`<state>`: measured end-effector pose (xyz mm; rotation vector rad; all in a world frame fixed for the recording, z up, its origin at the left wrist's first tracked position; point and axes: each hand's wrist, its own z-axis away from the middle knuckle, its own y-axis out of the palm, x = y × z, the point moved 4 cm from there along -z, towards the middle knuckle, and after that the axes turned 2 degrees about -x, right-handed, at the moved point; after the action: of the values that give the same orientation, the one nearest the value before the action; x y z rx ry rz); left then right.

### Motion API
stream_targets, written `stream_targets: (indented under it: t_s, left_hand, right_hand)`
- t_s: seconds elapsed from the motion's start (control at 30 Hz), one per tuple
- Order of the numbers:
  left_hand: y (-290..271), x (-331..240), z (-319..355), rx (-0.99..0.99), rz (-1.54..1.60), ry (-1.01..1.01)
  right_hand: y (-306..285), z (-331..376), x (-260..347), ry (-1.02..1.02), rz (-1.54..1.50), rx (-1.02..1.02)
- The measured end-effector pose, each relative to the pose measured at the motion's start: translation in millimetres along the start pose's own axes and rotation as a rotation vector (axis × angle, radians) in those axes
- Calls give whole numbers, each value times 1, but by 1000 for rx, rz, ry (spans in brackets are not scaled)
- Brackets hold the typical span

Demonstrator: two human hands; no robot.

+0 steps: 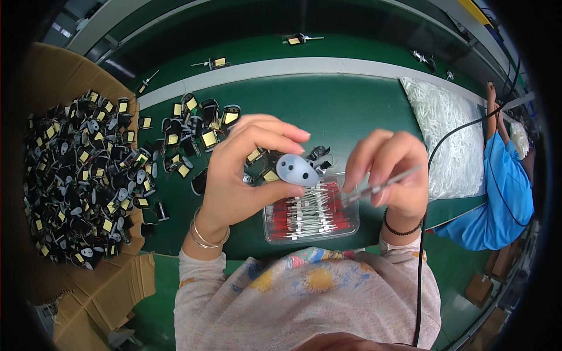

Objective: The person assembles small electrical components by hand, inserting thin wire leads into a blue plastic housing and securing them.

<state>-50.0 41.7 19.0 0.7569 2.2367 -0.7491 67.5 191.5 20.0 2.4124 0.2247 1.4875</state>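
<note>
My left hand (pixel 249 158) is closed on a pale grey, egg-shaped plastic part (pixel 296 170) with several black round holes, gripped between thumb and fingers. Just to its right, my right hand (pixel 389 167) holds a thin silver metal tool, which looks like tweezers (pixel 383 185); it is smeared by motion. The tips point down and left, apart from the grey part. Under both hands sits a clear plastic box (pixel 313 238) full of short red and white wire pieces. Small black parts (pixel 319 153) lie just behind the grey part, partly hidden.
A large cardboard box (pixel 140 225) on the left holds a heap of black assemblies with yellow squares. More such assemblies (pixel 209 138) lie on the green table. On the right lies a bag of white pieces (pixel 448 137); a black cable (pixel 422 263) hangs past my right arm. A co-worker's blue garment (pixel 497 193) shows beyond.
</note>
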Motion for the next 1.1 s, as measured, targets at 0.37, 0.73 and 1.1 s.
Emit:
stream_targets:
  t_s: [0.37,0.73,1.1]
  left_hand:
    - [16,-2,10,-26,253,-384]
    - [19,-5,14,-30,76,-139]
    - [16,-11,13,-77,21,-145]
  right_hand:
    - [-7,-2,6,-328,220,-213]
    - [17,7,23,-511,642,-192]
    - [23,13,36,-509,866,29]
